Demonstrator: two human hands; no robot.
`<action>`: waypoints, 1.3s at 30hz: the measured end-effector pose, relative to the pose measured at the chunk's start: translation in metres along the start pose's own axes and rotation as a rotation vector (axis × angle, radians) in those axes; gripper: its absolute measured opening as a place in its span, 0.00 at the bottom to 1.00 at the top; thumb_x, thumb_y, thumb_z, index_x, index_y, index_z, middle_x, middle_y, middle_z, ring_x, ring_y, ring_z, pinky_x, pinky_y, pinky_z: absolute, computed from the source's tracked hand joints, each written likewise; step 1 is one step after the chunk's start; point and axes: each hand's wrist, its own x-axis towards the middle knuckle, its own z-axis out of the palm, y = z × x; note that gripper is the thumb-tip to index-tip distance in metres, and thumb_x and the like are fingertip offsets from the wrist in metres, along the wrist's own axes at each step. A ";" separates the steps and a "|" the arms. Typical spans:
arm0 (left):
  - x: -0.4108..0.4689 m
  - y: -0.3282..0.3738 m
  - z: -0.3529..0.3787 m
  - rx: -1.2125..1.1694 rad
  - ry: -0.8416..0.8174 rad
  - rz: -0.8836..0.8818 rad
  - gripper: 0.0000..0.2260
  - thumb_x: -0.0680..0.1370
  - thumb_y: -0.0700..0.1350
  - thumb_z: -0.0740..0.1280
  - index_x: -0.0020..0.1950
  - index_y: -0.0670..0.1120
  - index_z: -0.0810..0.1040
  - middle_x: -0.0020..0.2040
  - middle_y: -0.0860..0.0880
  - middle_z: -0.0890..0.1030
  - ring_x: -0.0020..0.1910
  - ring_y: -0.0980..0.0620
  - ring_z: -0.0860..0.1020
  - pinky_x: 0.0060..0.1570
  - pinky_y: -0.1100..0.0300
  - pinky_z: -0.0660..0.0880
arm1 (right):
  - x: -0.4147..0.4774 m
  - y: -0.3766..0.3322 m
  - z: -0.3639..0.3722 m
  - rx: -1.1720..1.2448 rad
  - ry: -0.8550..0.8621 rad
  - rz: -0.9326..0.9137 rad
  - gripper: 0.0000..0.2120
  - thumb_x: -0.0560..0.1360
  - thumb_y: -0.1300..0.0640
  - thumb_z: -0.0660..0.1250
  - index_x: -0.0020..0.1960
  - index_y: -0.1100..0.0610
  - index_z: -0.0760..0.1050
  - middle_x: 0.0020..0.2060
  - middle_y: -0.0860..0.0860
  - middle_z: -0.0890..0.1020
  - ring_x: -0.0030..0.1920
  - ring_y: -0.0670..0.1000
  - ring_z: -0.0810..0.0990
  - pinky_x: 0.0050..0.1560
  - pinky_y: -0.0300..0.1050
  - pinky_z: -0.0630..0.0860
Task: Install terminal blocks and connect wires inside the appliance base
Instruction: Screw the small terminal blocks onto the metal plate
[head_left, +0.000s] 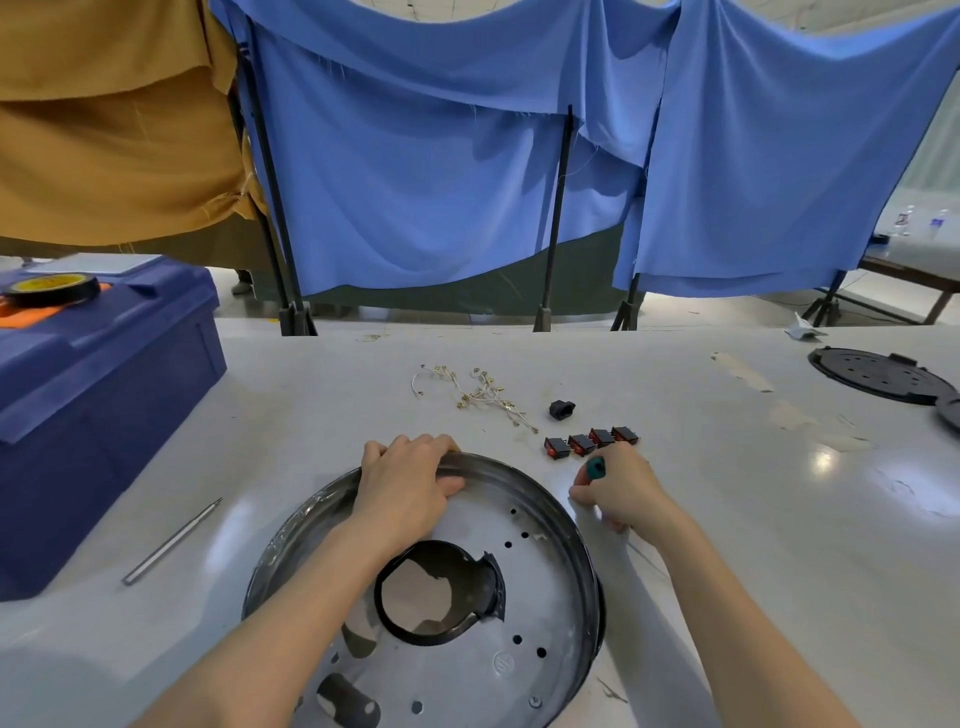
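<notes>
A round metal appliance base (524, 587) lies upside down on the white table, with a black ring around its central opening (436, 592). My left hand (405, 486) grips the base's far rim, fingers curled over the edge. My right hand (618, 491) rests on the table just right of the base and holds a green-handled tool (596, 468). Several black and red rocker switches (589, 441) sit in a row just beyond my right hand. A bundle of thin white wires with brass terminals (480, 395) lies farther back. A small black part (561, 409) lies beside the wires.
A blue toolbox (98, 415) stands at the left with a roll of black tape (52, 290) on it. A metal rod (171, 543) lies left of the base. A black perforated plate (883, 375) lies at the far right. Blue and tan cloths hang behind the table.
</notes>
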 end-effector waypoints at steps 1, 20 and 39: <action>-0.001 0.001 0.000 0.000 -0.001 0.006 0.09 0.80 0.52 0.62 0.60 0.55 0.73 0.57 0.56 0.78 0.57 0.52 0.71 0.53 0.56 0.56 | -0.001 -0.002 0.002 -0.001 -0.013 -0.015 0.02 0.72 0.65 0.70 0.43 0.64 0.78 0.31 0.58 0.78 0.25 0.55 0.73 0.25 0.41 0.71; -0.002 0.000 0.001 -0.026 0.016 0.022 0.10 0.80 0.52 0.63 0.60 0.55 0.74 0.57 0.56 0.78 0.57 0.53 0.72 0.54 0.56 0.56 | 0.021 0.019 -0.014 -0.182 0.320 0.210 0.10 0.75 0.69 0.60 0.39 0.59 0.62 0.38 0.55 0.70 0.40 0.57 0.71 0.37 0.45 0.66; -0.014 0.020 -0.025 -0.348 0.102 0.185 0.14 0.78 0.52 0.66 0.63 0.58 0.75 0.55 0.61 0.78 0.58 0.63 0.69 0.61 0.61 0.54 | -0.041 -0.039 -0.021 0.426 -0.211 -0.322 0.07 0.74 0.64 0.72 0.42 0.67 0.79 0.32 0.57 0.81 0.23 0.48 0.65 0.25 0.40 0.69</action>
